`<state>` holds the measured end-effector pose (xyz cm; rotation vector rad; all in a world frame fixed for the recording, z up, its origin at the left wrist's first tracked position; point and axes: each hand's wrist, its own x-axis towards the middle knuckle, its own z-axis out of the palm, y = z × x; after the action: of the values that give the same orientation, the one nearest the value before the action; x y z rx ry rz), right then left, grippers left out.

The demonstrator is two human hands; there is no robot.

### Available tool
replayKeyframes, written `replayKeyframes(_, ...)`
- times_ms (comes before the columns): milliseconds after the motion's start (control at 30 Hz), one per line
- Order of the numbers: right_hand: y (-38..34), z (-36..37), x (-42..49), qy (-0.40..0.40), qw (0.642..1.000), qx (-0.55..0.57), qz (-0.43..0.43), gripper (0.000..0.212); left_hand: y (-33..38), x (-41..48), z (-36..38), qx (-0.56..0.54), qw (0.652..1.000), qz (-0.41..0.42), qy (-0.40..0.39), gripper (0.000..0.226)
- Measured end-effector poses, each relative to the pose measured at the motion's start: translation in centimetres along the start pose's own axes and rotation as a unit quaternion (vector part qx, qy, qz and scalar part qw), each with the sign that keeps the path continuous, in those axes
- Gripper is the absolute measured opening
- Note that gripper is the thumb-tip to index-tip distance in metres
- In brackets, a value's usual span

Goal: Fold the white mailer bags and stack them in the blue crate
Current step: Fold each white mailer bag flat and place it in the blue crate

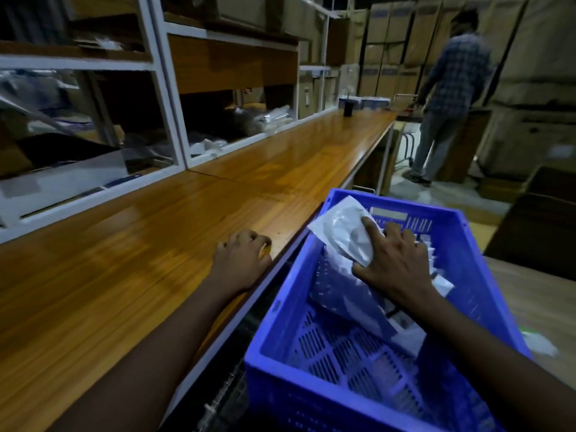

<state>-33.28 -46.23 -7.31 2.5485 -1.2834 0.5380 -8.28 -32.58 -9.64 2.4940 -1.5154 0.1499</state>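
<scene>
A blue slotted crate [274, 353] stands beside the wooden counter, at lower right. Inside it, my right hand [394, 263] grips a folded white mailer bag [341, 229], holding it tilted against the crate's far left corner. Under that hand lie more folded bags [346, 304], leaning along the crate's far side. My left hand [241, 257] rests on the counter's near edge with its fingers curled under and nothing in it.
The long wooden counter [156, 238] runs away to the upper right, with white-framed shelves [168, 98] of packed goods along its left. A small dark cup [348, 106] stands far down it. A person [448, 98] stands by stacked cartons [405, 42] at the back.
</scene>
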Motion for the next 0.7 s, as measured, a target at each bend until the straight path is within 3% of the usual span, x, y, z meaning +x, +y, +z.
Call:
replayKeyframes(67, 1.4, 1.2, -0.5, -0.058, 0.998, -0.012, 0.025, 0.101, -0.4, -0.1, 0.2, -0.002, 1.000, 0.008, 0.000, 0.038)
replayKeyframes(200, 2.6, 3.6, -1.7, -0.098, 0.994, -0.052, 0.022, 0.106, -0.5, -0.1, 0.3, -0.021, 1.000, 0.009, 0.005, 0.039)
replayKeyframes(300, 2.4, 5.8, -2.6, -0.128, 0.988, -0.077, -0.044, 0.114, -0.6, -0.1, 0.3, -0.025, 1.000, 0.013, 0.005, 0.040)
replayKeyframes(500, 3.8, 8.1, -3.1, -0.109, 0.968, -0.112, -0.194, 0.115, -0.6, -0.2, 0.3, -0.024, 0.999, 0.018, 0.012, 0.040)
replayKeyframes(700, 3.7, 8.2, -3.0, -0.216, 0.940, -0.135, -0.228, 0.134, -0.6, -0.1, 0.4, -0.021, 1.000, 0.017, 0.015, 0.039)
